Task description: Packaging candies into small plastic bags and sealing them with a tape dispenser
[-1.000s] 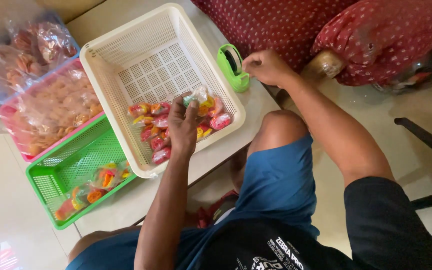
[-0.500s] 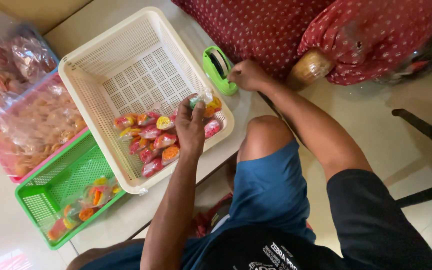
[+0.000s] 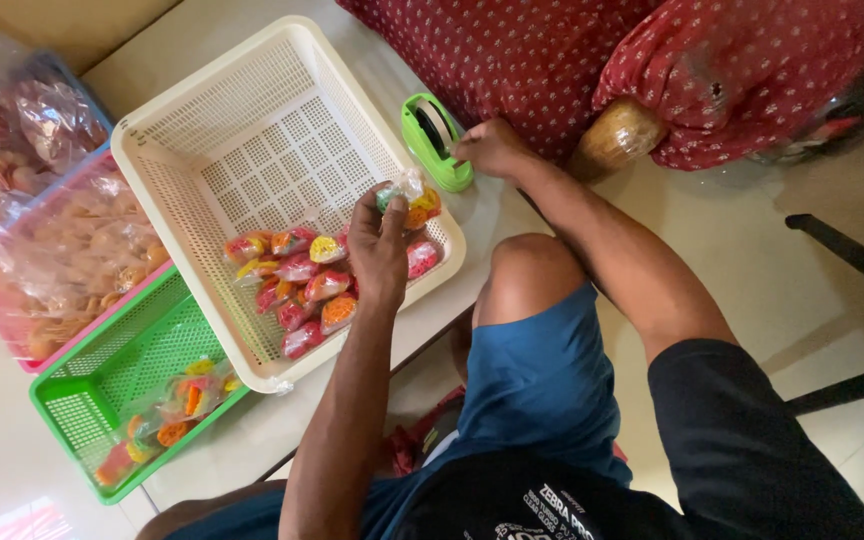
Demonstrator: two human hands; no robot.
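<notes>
The left hand (image 3: 377, 250) pinched a small packet (image 3: 404, 195) closed, above the white basket's (image 3: 202, 120) near corner. Beside that basket, the right hand (image 3: 492, 150) gripped tape at the green dispenser (image 3: 432, 140).

Pale surface (image 3: 497, 215) runs diagonally from top centre to lower left of the frame. Directly on it: cream perforated basket (image 3: 252, 120) at centre, green basket (image 3: 102, 375) at lower left touching it, pink tray (image 3: 12, 280) at far left, green tape dispenser (image 3: 432, 140) right of the cream basket.
</notes>
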